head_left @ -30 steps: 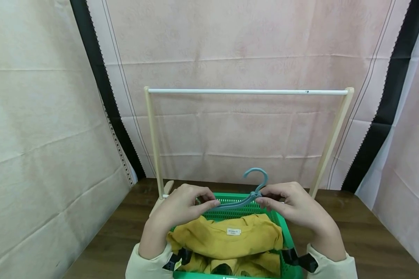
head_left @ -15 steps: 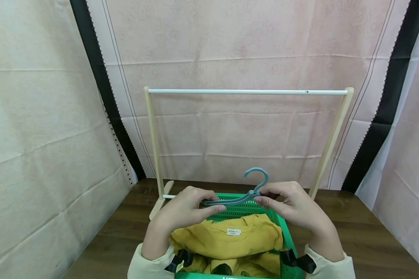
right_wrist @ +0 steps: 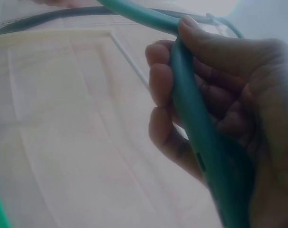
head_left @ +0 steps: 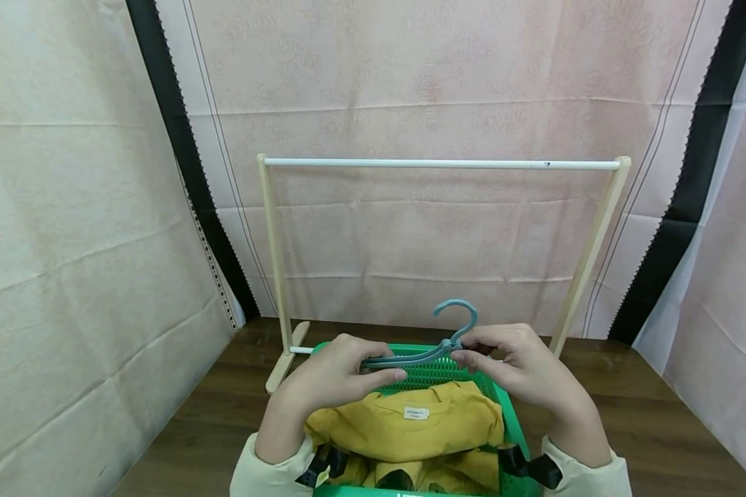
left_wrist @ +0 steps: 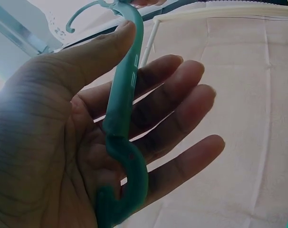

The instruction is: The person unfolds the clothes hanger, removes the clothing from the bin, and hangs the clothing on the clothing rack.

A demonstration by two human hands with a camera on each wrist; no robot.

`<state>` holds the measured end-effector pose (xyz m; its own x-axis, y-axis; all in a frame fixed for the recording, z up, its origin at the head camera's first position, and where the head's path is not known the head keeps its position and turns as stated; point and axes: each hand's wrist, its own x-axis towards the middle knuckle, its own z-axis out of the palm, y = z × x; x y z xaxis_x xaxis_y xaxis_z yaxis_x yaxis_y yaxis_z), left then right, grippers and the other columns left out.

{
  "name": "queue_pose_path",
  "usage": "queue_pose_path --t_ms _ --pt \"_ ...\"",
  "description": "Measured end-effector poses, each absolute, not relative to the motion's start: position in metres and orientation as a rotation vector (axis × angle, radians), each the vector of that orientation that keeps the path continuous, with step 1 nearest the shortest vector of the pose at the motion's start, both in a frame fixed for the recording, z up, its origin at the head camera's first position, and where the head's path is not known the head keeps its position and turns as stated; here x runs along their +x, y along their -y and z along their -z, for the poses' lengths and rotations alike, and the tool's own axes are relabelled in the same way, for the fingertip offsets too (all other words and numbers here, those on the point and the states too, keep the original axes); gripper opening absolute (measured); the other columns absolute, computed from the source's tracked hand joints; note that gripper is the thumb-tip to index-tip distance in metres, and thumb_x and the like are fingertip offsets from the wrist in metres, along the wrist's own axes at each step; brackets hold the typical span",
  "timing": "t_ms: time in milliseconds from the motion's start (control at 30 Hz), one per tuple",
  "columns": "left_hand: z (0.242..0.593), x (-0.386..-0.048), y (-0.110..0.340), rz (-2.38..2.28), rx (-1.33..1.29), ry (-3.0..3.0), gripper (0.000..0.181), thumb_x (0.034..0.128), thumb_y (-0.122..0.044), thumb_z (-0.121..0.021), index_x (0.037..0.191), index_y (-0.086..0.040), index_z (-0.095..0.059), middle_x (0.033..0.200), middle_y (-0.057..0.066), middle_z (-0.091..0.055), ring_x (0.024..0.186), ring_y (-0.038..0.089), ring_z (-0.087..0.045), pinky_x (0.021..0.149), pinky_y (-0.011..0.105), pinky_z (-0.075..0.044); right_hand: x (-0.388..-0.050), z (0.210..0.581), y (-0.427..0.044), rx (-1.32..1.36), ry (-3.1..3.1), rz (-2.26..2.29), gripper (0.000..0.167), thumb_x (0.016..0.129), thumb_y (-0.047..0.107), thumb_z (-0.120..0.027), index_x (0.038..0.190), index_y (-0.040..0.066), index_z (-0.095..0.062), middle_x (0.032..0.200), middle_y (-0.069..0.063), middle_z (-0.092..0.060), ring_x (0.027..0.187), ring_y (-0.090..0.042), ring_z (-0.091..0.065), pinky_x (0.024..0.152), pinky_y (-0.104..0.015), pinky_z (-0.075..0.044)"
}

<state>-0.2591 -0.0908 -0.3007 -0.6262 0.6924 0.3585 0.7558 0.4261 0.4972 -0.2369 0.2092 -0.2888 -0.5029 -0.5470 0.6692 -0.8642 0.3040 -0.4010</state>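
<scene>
A blue-green plastic clothes hanger (head_left: 419,359) is held level above the basket, its hook (head_left: 474,319) curving upward in the head view. My left hand (head_left: 336,373) pinches one arm of it; the left wrist view shows the thumb on the front of the hanger arm (left_wrist: 122,90) and fairly straight fingers behind it. At the neck below the hook, my right hand (head_left: 521,360) grips the hanger between thumb and curled fingers. The other hanger arm (right_wrist: 196,116) runs down past the right palm. Under both hands lies a yellow garment (head_left: 404,433) with a white neck label.
The garment lies in a green plastic basket (head_left: 514,421) on a brown wooden table (head_left: 653,428). Behind it stands a rack with a white top bar (head_left: 441,163) and cream side posts. Pale cloth (head_left: 435,83) hangs at the back and sides.
My left hand has shifted slightly right and up along the hanger arm, taking more of it between thumb and fingers. The right hand and hanger stay nearly still; the garment has not moved.
</scene>
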Motion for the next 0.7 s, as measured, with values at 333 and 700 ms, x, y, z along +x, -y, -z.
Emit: queue_pose_path --t_ms 333,700 --pt "0.302 -0.260 0.093 1.016 -1.347 2.572 0.014 0.1026 -0.034 -0.060 0.095 -0.026 -0.068 0.070 -0.017 -0.064 0.049 0.002 -0.051 0.047 0.022 -0.043 -0.234 0.289 -0.206 1.123 2.263 -0.928 0.017 0.093 0.015 -0.074 0.097 0.032 -0.072 0.083 0.019 -0.068 0.073 -0.004 -0.064 0.059 -0.027 -0.053" --pt "0.300 -0.261 0.103 1.053 -1.298 2.578 0.014 0.1034 -0.032 -0.059 0.095 -0.023 -0.066 0.072 -0.014 -0.064 0.061 0.005 -0.058 0.058 0.025 -0.049 -0.238 0.289 -0.221 1.176 2.344 -1.020 0.018 0.098 0.010 -0.068 0.108 0.024 -0.073 0.093 0.013 -0.072 0.083 -0.008 -0.068 0.069 -0.029 -0.057"
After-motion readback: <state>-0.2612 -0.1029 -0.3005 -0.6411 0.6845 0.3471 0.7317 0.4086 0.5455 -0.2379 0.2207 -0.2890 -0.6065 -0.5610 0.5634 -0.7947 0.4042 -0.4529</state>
